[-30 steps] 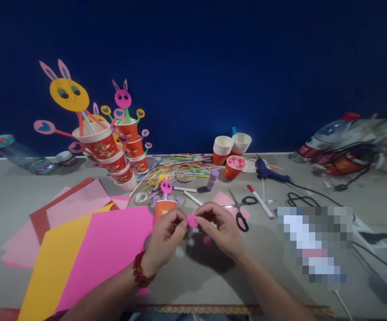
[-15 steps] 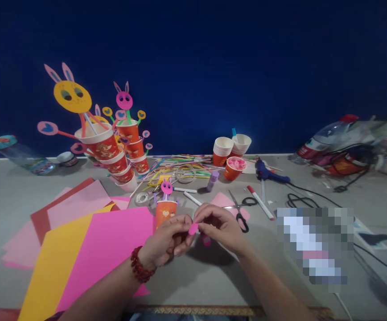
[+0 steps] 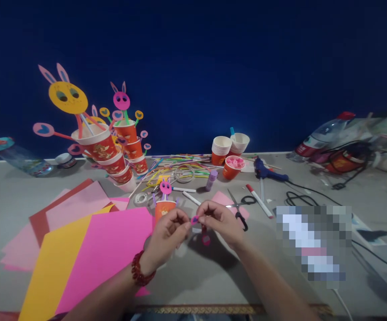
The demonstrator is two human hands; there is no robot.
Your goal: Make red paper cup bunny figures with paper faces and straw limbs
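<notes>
Between the fingertips of both hands is a small pink paper disc [image 3: 194, 220] with a dark blue mark on it. My right hand [image 3: 220, 225] pinches its right side. My left hand [image 3: 169, 234], with a red bead bracelet at the wrist, has thumb and forefinger closed at the disc's left edge. Under my right fingers lies another pink paper piece [image 3: 206, 240] with a pale patch. Behind my left hand stands an orange paper cup [image 3: 164, 208], partly hidden, with a pink rabbit face [image 3: 165, 187] above it.
Coloured paper sheets [image 3: 109, 254] lie at left, below decorated cup stacks [image 3: 101, 147]. Scissors [image 3: 236, 205], a glue stick [image 3: 211, 180], markers [image 3: 259, 201] and straws [image 3: 193, 160] lie beyond my hands. A blue glue gun [image 3: 269, 171] with its cable is at right.
The pink disc has turned and now shows its blue mark. My left hand has shifted slightly left and my fingers have moved up a little. The view has shifted slightly.
</notes>
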